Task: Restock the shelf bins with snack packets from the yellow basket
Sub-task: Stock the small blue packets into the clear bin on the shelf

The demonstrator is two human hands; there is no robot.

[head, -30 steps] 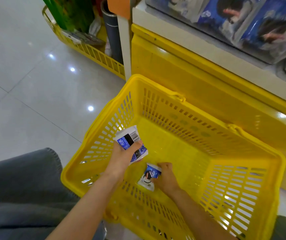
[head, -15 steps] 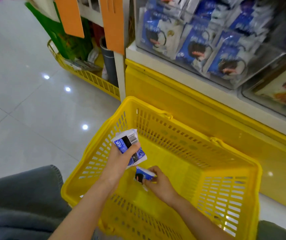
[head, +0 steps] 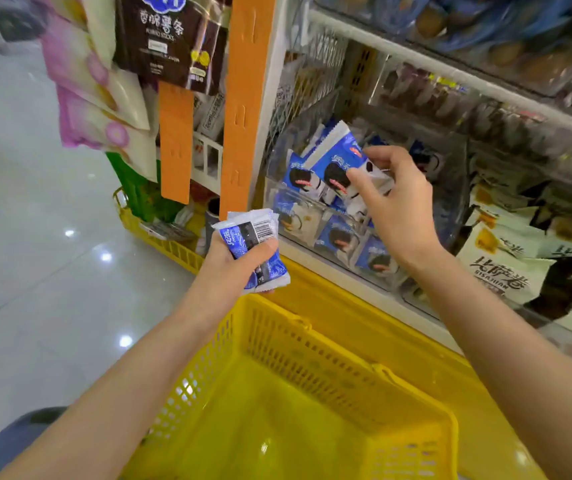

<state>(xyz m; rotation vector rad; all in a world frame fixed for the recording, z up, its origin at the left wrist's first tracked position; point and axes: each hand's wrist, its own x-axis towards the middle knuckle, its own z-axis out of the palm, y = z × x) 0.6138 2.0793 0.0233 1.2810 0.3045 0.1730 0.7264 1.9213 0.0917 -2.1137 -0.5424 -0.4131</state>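
A blue snack packet (head: 338, 155) is pinched between the thumb and fingers of the right hand (head: 398, 206), held tilted over the open top of the clear shelf bin (head: 315, 221), which has matching blue packets inside. The left hand (head: 232, 271) grips a small bundle of packets (head: 251, 244), barcode up, just above the far rim of the yellow basket (head: 298, 323); it looks like two or more, but blur hides the count. White-and-black packets (head: 506, 271) fill the bin to the right.
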